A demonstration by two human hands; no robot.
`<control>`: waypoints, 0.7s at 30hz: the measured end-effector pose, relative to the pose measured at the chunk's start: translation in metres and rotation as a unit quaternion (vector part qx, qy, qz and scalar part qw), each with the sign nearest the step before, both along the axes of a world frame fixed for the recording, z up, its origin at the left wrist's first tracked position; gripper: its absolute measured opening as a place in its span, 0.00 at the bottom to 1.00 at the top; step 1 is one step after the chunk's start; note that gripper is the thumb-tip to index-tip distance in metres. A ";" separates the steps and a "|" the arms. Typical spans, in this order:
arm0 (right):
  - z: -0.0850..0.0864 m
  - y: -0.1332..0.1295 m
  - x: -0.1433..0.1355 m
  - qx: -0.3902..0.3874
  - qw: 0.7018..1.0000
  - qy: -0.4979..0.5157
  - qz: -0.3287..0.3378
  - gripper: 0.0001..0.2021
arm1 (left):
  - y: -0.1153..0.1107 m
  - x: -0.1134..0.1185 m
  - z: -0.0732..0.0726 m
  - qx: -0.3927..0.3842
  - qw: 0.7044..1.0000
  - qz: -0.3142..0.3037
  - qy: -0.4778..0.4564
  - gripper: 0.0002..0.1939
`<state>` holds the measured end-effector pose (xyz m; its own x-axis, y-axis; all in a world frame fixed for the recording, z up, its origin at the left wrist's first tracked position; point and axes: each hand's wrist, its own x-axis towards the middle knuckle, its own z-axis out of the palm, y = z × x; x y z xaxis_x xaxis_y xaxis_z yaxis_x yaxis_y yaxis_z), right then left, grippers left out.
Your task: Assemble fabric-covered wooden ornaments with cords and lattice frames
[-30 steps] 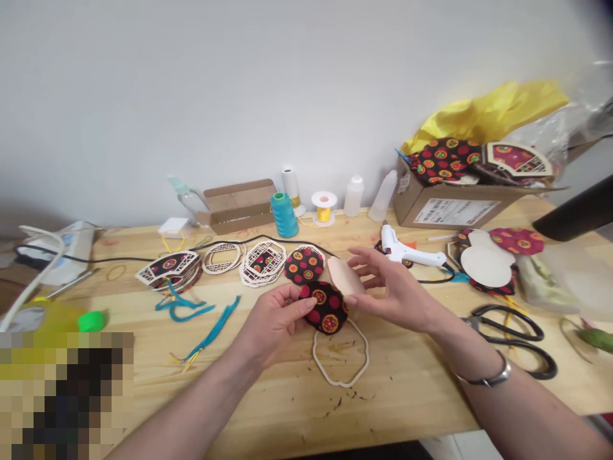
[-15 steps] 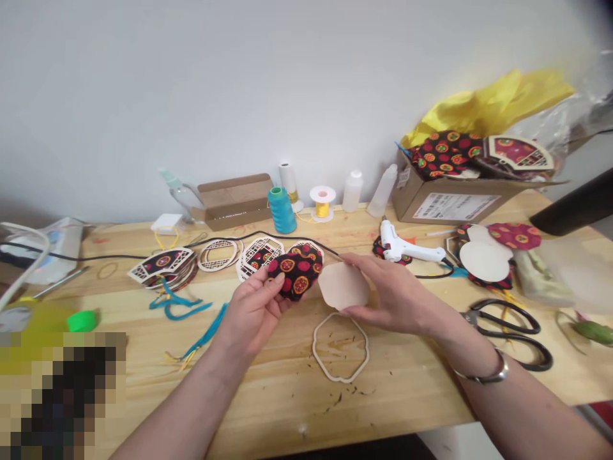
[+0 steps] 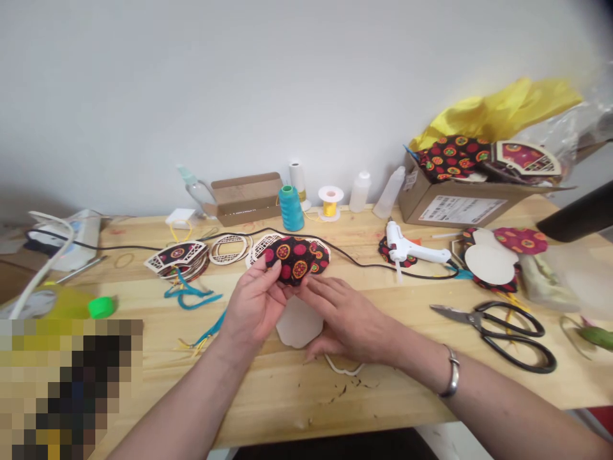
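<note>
My left hand (image 3: pixel 251 306) pinches a black fabric-covered piece (image 3: pixel 292 260) with red and orange round motifs, thumb on top, raised above the table. Close beside it, my right hand (image 3: pixel 354 319) grips a pale scalloped board (image 3: pixel 299 324) by its right side, between thumb and fingers. The right fingertips reach the lower edge of the fabric piece; whether they press on it I cannot tell. Under the right hand lies a thin wooden outline frame (image 3: pixel 347 370), mostly covered by that hand. Openwork wooden frames (image 3: pixel 261 246) lie behind the fabric piece, partly hidden.
Large scissors (image 3: pixel 479 319) lie to the right, below a white glue gun (image 3: pixel 414 249) with its black cord. A teal thread cone (image 3: pixel 290 209) and bottles stand along the wall. A cardboard box (image 3: pixel 450 201) of fabric pieces sits at the back right. Dark scraps dot the table.
My right hand has moved left and down with the pale board, bringing it below the fabric piece and covering much of the outline frame. The left hand keeps its hold; the camera view has shifted slightly.
</note>
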<state>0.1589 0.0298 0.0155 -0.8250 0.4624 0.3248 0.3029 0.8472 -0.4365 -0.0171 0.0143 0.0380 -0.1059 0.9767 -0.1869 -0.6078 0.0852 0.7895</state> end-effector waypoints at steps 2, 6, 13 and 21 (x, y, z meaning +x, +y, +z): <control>0.012 0.005 0.012 -0.024 1.000 -0.009 -0.011 0.40 | 0.000 0.000 0.000 -0.006 1.000 0.011 -0.005 0.10; 0.036 0.014 0.040 -0.080 0.986 -0.135 -0.064 0.27 | 0.002 -0.003 -0.002 -0.034 0.999 0.030 -0.012 0.09; 0.032 0.017 0.049 -0.063 0.966 -0.242 -0.057 0.06 | 0.000 0.002 -0.004 -0.073 0.997 -0.009 -0.010 0.10; 0.012 0.029 0.044 0.004 0.975 -0.192 -0.107 0.10 | -0.008 0.012 -0.006 -0.073 0.990 -0.119 0.018 0.14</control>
